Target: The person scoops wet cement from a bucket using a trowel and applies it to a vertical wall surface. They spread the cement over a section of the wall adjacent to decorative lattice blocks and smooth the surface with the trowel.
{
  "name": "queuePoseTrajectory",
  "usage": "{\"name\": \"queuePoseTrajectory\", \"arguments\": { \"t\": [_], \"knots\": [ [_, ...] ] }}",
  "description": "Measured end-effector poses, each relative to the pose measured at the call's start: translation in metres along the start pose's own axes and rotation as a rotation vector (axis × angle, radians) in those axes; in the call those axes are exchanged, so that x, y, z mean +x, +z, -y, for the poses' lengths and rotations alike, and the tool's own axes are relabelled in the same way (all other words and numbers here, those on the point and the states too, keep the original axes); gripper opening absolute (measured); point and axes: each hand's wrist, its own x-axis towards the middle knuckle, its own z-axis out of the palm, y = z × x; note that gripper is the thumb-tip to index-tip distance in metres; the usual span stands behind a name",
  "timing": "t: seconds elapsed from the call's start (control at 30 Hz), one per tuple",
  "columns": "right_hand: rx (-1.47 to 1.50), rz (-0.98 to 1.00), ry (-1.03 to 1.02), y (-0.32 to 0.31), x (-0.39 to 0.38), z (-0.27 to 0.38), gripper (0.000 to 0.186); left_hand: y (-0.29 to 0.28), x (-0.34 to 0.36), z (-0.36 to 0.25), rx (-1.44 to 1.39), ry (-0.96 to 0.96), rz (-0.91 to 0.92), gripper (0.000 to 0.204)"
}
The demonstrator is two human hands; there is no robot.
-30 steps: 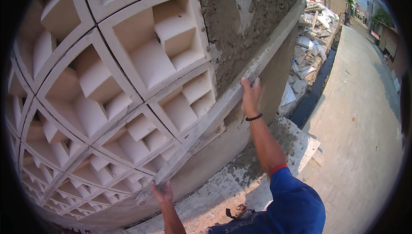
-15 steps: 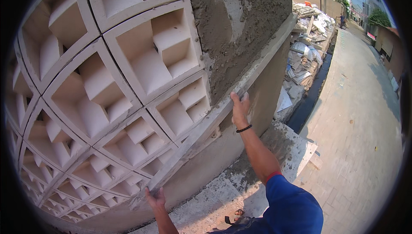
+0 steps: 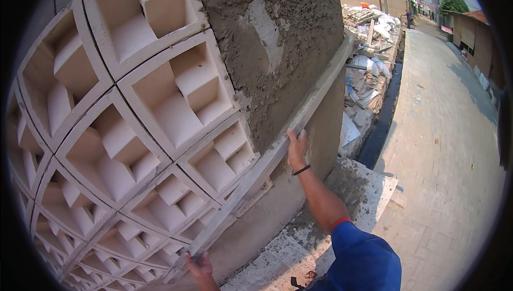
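A long grey straightedge (image 3: 247,185) lies slantwise in the picture across the wall, crossing the lattice blocks and the mortar. My right hand (image 3: 297,149) grips it near the middle, thumb and fingers around its edge. Lower down, my left hand (image 3: 200,267) holds it close to its near end. Above the bar, rough wet mortar (image 3: 230,18) covers the wall, with a paler patch in it. Below the bar the plaster (image 3: 327,117) looks smoother. Cream lattice blocks (image 3: 179,91) with stepped hollows fill the wall to the left.
A mortar-spattered ledge (image 3: 352,184) runs along the wall's foot. Beyond the corner lies a rubble heap (image 3: 368,72) beside a narrow dark drain (image 3: 382,131). A paved lane (image 3: 438,147) stretches away on the right, with a person (image 3: 409,20) far off.
My view has shifted, so the wall appears lower and further left. Both hands have stayed on the straightedge, which sits slightly higher against the lattice blocks.
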Motion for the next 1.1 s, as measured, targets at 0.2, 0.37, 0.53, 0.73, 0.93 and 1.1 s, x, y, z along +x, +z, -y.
{"name": "queuePoseTrajectory", "arguments": {
  "t": [0.2,0.37,0.53,0.73,0.93,1.1],
  "knots": [
    [-0.029,-0.017,-0.06,0.009,0.016,0.05,0.096,0.038,-0.016,0.003,-0.037,0.004,0.027,0.048],
    [-0.029,0.024,-0.155,0.035,0.021,0.085,0.097,0.047,-0.006,0.002,-0.1,-0.055,0.015,0.046],
    [-0.038,0.005,-0.181,0.054,0.015,0.09,0.097,0.046,-0.009,-0.001,-0.113,-0.063,0.05,0.047],
    [0.036,0.036,-0.188,0.063,0.025,0.109,0.096,0.068,-0.03,-0.008,-0.163,-0.069,0.032,0.043],
    [0.022,0.065,-0.244,0.069,0.034,0.13,0.094,0.083,-0.026,-0.011,-0.173,-0.059,0.09,0.039],
    [-0.024,0.047,-0.195,0.077,-0.02,0.107,0.094,0.031,-0.014,-0.033,-0.206,-0.046,0.016,0.039]
  ]
}}
